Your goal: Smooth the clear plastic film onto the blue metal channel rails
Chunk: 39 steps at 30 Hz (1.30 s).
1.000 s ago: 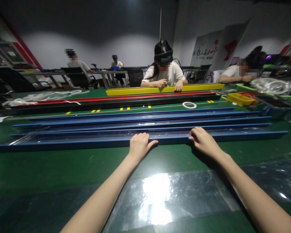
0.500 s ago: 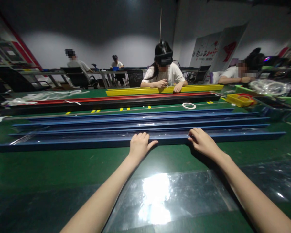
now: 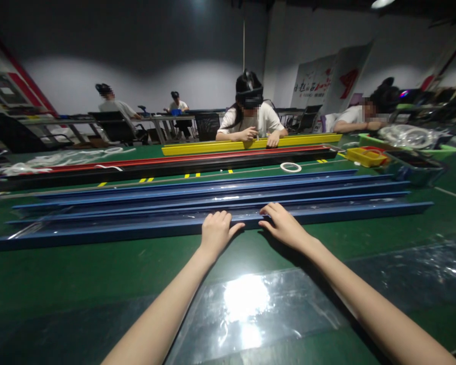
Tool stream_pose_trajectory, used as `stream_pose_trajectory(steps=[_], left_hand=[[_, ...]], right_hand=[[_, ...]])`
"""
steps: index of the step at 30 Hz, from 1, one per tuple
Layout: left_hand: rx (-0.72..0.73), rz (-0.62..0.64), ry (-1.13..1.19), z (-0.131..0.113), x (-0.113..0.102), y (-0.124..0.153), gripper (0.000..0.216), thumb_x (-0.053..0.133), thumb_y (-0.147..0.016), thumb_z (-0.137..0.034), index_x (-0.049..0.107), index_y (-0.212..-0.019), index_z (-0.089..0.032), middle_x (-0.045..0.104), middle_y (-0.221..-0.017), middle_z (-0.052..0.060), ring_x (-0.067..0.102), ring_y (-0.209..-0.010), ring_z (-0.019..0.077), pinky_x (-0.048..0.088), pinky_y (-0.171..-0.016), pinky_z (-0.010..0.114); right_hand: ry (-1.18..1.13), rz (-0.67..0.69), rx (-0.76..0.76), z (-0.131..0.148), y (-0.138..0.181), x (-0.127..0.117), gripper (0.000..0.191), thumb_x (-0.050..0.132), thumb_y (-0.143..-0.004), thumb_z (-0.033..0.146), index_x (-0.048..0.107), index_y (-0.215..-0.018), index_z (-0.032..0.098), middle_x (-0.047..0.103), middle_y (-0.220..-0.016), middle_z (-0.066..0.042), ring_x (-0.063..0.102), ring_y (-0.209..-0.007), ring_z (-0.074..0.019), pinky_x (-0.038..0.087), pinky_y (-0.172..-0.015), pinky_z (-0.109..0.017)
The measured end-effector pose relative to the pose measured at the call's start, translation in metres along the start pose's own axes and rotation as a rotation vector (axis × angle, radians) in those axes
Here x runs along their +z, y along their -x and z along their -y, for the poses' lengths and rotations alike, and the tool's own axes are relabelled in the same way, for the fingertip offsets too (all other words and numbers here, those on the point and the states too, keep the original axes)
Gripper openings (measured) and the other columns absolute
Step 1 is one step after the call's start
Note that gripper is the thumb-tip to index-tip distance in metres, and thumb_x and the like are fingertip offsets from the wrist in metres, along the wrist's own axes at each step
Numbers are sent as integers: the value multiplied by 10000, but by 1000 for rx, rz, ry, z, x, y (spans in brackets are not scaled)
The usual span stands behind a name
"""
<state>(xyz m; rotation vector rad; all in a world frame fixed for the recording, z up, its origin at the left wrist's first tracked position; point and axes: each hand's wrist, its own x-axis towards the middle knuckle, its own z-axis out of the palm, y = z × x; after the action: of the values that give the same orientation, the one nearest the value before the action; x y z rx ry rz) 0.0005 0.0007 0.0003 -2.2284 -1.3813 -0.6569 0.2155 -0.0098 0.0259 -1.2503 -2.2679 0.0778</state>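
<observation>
Head view: both my hands are at the long blue channel-shaped strip with upright side walls (image 3: pixel 137 233), the nearest one, lying crosswise on the green tabletop (image 3: pixel 155 263). My left hand (image 3: pixel 216 230) has its fingers bent over the near wall, thumb stuck out sideways toward the other hand; gripping or just resting, can't tell. My right hand (image 3: pixel 283 224) is just beside it, thumb and fingers parted at that same wall, fingertips over the channel; contact is too fine to call from this angle.

More matching blue strips (image 3: pixel 345 190) lie right behind. Closer to me, under my forearms, a shiny clear plastic sheet (image 3: pixel 289 304) lies flat with glare on it. Past the blue: short yellow tape marks (image 3: pixel 230 171), a flat white ring (image 3: pixel 282 167), long black and red strips (image 3: pixel 175 166), then a long yellow strip (image 3: pixel 205 147) with a white-shirted co-worker (image 3: pixel 268 121) leaning over it, both hands at it. Right side: small yellow tray (image 3: pixel 365 157), clear-wrapped white coils (image 3: pixel 406 136).

Writing: pale wall banner (image 3: pixel 313 81) with black and red characters, too blurred to read.
</observation>
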Motion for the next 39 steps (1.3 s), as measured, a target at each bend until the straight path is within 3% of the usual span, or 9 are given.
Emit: stream_pose_trajectory(steps=[8, 14, 20, 26, 31, 39], left_hand=[[21, 5, -16, 1, -1, 0, 441, 403, -852, -544, 575, -716, -162, 599, -710, 61, 521, -700, 188, 283, -637, 309], [64, 27, 39, 0, -3, 0, 419, 399, -857, -537, 594, -854, -167, 623, -789, 61, 531, -757, 192, 294, -680, 311], [55, -15, 62, 1, -5, 0, 418, 418, -861, -508, 581, -1030, -162, 640, -885, 78, 535, -817, 205, 300, -725, 324], [5, -21, 20, 3, -2, 1, 447, 404, -846, -555, 606, -929, -165, 638, -839, 82, 528, -807, 215, 290, -716, 332], [9, 1, -8, 2, -4, 1, 450, 377, -855, -559, 594, -800, -169, 614, -782, 73, 516, -769, 208, 282, -692, 331], [1, 7, -20, 0, -4, 1, 444, 382, -858, -552, 584, -747, -173, 596, -746, 75, 508, -744, 202, 283, -677, 329]], right_hand=[[9, -55, 33, 4, -5, 15, 47, 462, -838, 169, 495, -821, 198, 554, -850, -50, 466, -853, -191, 399, -733, -304], [155, -35, 4, 4, -2, 7, 89, 429, -827, 138, 488, -805, 200, 550, -831, -63, 469, -825, -202, 378, -690, -307], [203, -49, 72, -23, 14, -8, 108, 413, -791, 121, 474, -775, 208, 543, -817, -60, 475, -817, -202, 378, -672, -304], [201, -68, 124, -49, 29, -25, 89, 420, -769, 147, 478, -755, 213, 541, -792, -54, 478, -797, -195, 385, -663, -298], [206, -47, 140, -53, 29, -26, 63, 433, -774, 168, 468, -750, 216, 535, -800, -50, 481, -805, -194, 385, -660, -291], [225, -41, 112, -60, 30, -24, 52, 449, -766, 178, 484, -766, 215, 543, -806, -50, 484, -805, -196, 384, -652, -296]])
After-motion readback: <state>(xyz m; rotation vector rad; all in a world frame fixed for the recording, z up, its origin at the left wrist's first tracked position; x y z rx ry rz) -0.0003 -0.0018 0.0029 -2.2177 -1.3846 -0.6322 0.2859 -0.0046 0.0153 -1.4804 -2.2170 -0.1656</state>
